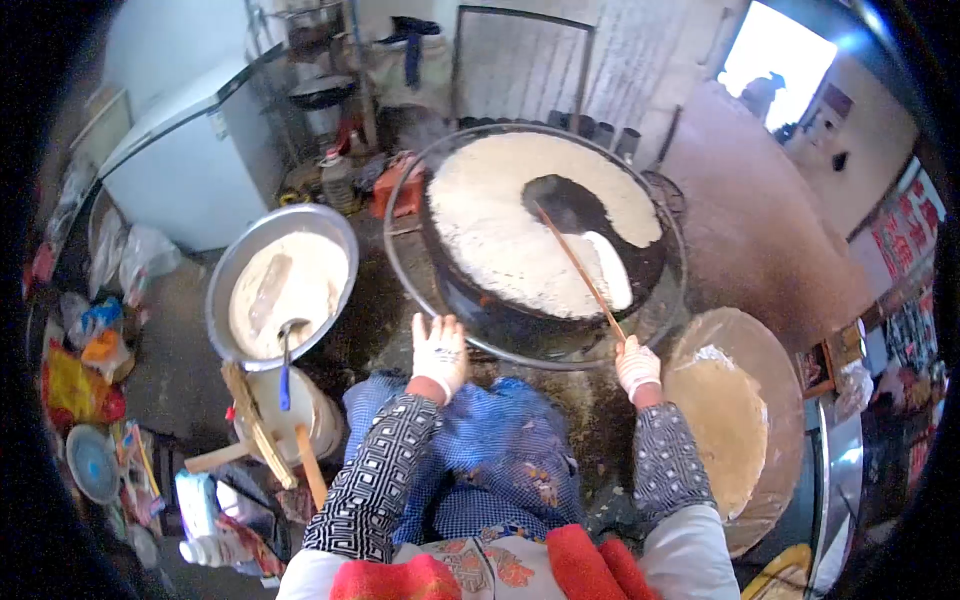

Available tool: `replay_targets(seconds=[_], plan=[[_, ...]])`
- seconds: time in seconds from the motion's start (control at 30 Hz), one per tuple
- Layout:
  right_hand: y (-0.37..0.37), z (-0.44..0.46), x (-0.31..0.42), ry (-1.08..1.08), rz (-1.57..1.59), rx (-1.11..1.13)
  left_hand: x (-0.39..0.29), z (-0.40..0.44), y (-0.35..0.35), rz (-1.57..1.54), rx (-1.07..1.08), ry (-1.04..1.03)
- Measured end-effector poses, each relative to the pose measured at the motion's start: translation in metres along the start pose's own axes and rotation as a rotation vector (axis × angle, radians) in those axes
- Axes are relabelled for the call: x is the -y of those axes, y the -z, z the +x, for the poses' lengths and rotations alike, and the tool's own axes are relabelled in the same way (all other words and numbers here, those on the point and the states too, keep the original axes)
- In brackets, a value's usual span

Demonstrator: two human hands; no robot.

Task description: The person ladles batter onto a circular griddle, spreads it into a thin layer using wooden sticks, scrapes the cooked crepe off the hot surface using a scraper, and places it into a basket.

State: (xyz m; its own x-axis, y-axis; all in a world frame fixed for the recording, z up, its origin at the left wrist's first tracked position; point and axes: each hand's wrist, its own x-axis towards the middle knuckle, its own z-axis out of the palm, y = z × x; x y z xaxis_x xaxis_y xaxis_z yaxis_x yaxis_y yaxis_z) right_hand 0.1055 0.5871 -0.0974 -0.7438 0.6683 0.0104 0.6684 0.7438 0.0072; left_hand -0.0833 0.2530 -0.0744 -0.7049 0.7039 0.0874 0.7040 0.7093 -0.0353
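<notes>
A large round black griddle [655, 270] carries pale batter [475, 215] spread in a wide ring, with a dark bare patch near its middle. My right hand [637, 368], in a white glove, is closed round the near end of a long wooden stick [580, 268]. The stick's far end reaches the dark patch, and a thicker white strip of batter [610, 270] lies just right of it. My left hand [440, 352], also gloved, has its fingers spread and holds nothing. It is beside the metal ring [480, 345] around the griddle, at its near left.
At the left stands a metal basin [348, 245] of batter with a blue-handled ladle [284, 385]. Nearer is a bucket [325, 420] with wooden tools. A round tray [785, 400] holding a thin flatbread [725, 430] is at the right. A white chest [190, 170] stands behind left.
</notes>
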Motion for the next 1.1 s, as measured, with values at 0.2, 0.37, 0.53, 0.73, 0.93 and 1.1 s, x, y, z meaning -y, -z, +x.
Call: replay_targets(seconds=[0.2,0.37,0.53,0.73,0.93,1.1], plan=[[0.02,-0.004,0.004,-0.072,0.127,-0.092,0.025,0.008,-0.027,0.067,-0.003,0.022],[-0.002,-0.005,-0.01,-0.181,0.083,-0.015,0.044,0.022,-0.052,0.124,-0.027,0.084],[0.034,-0.021,0.017,-0.036,0.149,-0.052,0.0,0.01,0.03,0.044,0.193,0.045],[0.022,0.0,-0.006,-0.15,0.125,-0.06,-0.055,-0.015,-0.013,0.016,0.008,-0.174],[0.009,-0.017,0.004,-0.006,0.061,0.11,-0.032,-0.009,-0.02,0.1,-0.001,-0.152],[0.018,-0.004,0.004,-0.134,0.13,-0.066,-0.017,-0.005,-0.017,0.085,-0.017,-0.108]])
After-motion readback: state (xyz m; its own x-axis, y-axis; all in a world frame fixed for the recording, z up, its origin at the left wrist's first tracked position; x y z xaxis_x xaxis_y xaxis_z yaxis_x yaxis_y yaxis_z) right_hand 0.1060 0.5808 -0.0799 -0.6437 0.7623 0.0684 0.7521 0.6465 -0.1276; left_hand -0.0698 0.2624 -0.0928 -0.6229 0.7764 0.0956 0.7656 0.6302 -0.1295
